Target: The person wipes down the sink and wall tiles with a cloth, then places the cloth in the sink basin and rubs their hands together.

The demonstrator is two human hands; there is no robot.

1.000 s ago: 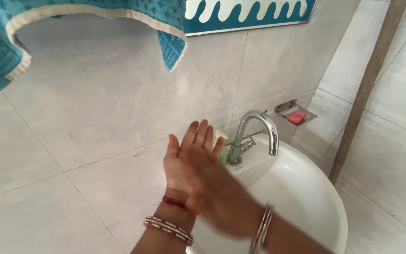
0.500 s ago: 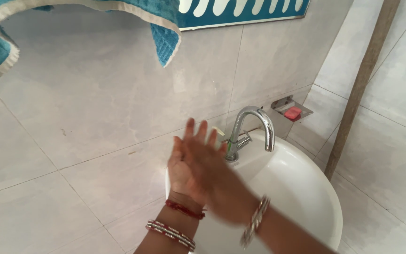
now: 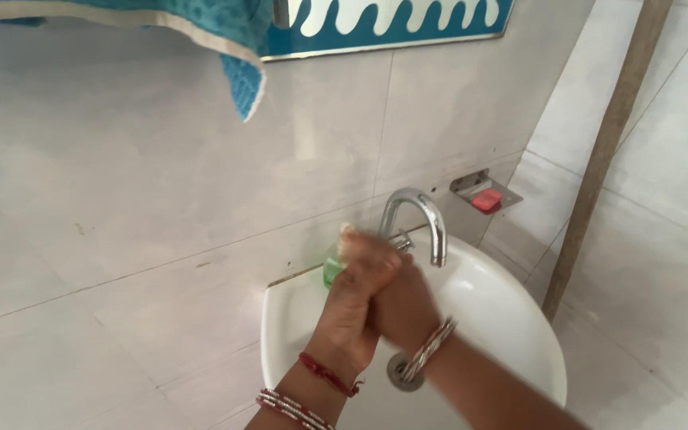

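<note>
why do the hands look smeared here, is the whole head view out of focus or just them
Head view: only the clasped left hand and right hand are motion-blurred; the chrome tap, red soap and wall tiles stay fairly sharp; soft daylight, mild sheen on tiles.

Pale marbled wall tiles (image 3: 145, 183); brown pipe (image 3: 599, 151) in corner.

Head camera looks down, close over the washbasin (image 3: 519, 334).

White basin (image 3: 511, 318); teal towel (image 3: 201, 24); red soap (image 3: 486, 201); bottle (image 3: 333, 267) seemingly green.
</note>
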